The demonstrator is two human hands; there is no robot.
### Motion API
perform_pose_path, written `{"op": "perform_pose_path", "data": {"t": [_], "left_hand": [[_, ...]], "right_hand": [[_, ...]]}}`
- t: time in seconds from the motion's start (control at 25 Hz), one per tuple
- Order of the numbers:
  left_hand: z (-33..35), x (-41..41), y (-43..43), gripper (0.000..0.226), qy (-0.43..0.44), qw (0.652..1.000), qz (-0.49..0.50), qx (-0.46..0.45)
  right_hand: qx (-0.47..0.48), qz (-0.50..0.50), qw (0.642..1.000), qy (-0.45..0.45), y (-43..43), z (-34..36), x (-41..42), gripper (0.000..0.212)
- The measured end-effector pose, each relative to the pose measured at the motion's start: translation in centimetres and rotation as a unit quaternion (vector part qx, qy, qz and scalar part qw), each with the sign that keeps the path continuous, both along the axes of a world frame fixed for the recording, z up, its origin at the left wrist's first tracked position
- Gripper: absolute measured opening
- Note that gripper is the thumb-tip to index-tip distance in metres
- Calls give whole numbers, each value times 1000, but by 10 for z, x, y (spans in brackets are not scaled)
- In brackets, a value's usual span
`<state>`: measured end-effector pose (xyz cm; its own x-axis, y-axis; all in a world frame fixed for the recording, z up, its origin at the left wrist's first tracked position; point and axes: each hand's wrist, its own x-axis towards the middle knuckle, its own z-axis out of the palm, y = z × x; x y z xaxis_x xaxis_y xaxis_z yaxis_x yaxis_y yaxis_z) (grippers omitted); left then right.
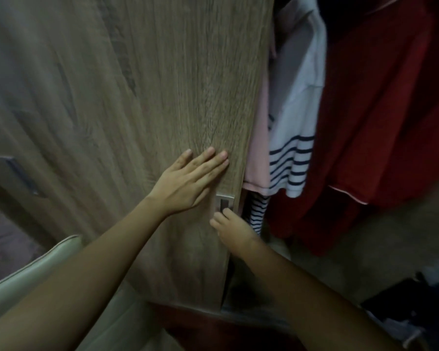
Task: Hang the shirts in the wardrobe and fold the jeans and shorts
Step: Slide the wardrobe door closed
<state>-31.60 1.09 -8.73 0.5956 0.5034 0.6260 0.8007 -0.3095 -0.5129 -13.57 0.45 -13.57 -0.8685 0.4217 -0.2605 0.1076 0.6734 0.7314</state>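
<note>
A wooden wardrobe door [162,84] fills the left and middle of the view. My left hand [190,181] lies flat on it with straight fingers, just above the metal handle [224,200]. My right hand [232,228] sits at the door's edge with its fingers curled at the handle. To the right, inside the open wardrobe, hang a pink shirt [259,148], a white shirt with navy stripes [293,138] and a red garment [380,122].
A second wardrobe door with a dark handle [23,177] stands at the far left. A pale cushioned edge [31,272] lies at the lower left. Dark clothes [411,307] lie at the lower right, on the wardrobe's bottom.
</note>
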Motion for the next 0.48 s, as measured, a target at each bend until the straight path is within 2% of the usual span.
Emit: {"op": "perform_pose_path", "data": {"t": [0.2,0.48], "left_hand": [[0,77,29,59,41,995,-80,51],[-7,198,49,60,34,988,-122,88]], "right_hand": [[4,-72,997,-11,-1,-9,85,47],[2,-179,984,5,-7,-9,192,58]]}}
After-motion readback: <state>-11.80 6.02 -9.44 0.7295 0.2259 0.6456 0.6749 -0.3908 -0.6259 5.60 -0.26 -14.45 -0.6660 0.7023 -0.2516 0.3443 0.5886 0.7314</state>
